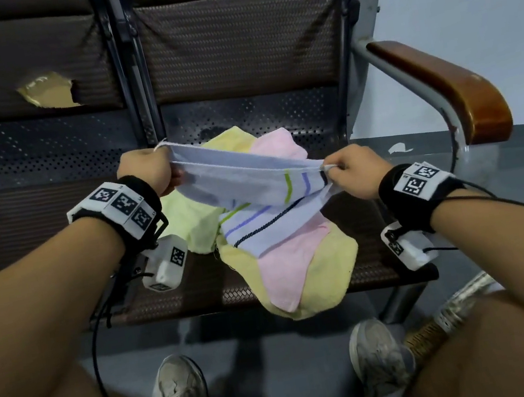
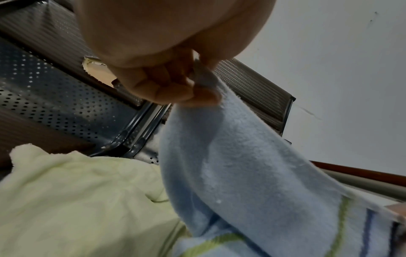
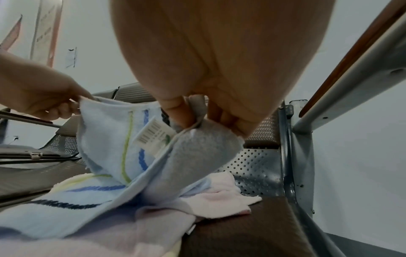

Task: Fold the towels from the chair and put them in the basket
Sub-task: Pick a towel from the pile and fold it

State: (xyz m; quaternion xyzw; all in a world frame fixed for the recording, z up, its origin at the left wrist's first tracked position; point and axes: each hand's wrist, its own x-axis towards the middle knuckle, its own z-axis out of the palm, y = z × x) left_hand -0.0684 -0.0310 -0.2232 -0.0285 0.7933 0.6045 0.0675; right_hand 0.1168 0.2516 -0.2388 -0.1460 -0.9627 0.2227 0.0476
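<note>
A light blue towel (image 1: 237,181) with green, blue and dark stripes is stretched between my two hands above the chair seat (image 1: 363,271). My left hand (image 1: 153,169) pinches its left corners; my right hand (image 1: 340,169) pinches the striped right end. Its lower part drapes onto a pink towel (image 1: 285,260), which lies on a yellow towel (image 1: 332,276). A pale green towel (image 1: 188,221) lies under my left wrist. In the left wrist view my left hand (image 2: 193,81) grips the blue towel (image 2: 241,165). In the right wrist view my right hand (image 3: 197,111) holds the blue towel (image 3: 110,139) near a barcode tag (image 3: 153,133).
The seat belongs to a row of metal chairs with a wooden armrest (image 1: 442,85) at the right. The left backrest has a torn patch (image 1: 48,92). My shoes (image 1: 178,392) stand on the grey floor. A woven object (image 1: 453,315) lies on the floor at the right.
</note>
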